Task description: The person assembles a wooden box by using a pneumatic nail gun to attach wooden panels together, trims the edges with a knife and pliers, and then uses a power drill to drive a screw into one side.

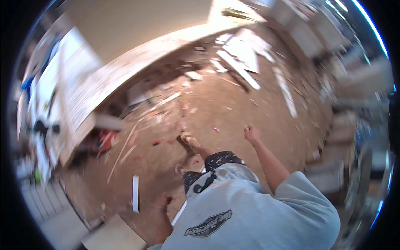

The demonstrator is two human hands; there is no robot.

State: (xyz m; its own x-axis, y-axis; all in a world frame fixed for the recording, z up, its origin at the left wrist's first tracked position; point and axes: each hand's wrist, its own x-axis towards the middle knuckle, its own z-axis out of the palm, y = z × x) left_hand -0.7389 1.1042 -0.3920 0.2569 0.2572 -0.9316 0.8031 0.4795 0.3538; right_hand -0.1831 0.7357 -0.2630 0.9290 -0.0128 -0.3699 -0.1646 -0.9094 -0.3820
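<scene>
My right hand [251, 134] hangs out ahead of my body over the dirt floor, its fingers curled in, with nothing seen in or sticking out of it. Low on the left, my left hand [164, 201] is smeared by motion, and its fingers cannot be made out. Close beside it a white strip [180, 213] shows partly from behind my shirt; whether the hand touches it I cannot tell. Another short white strip [136, 194] lies on the floor farther left. My sandalled foot [190, 139] is stepping out between the two hands.
A large wooden workbench [137, 50] spans the upper left. White board offcuts [241, 52] and scraps litter the floor by its far end. Cabinet-like boxes [300, 33] stand at the upper right, with stacked boards along the right. A pale panel [114, 235] lies lower left.
</scene>
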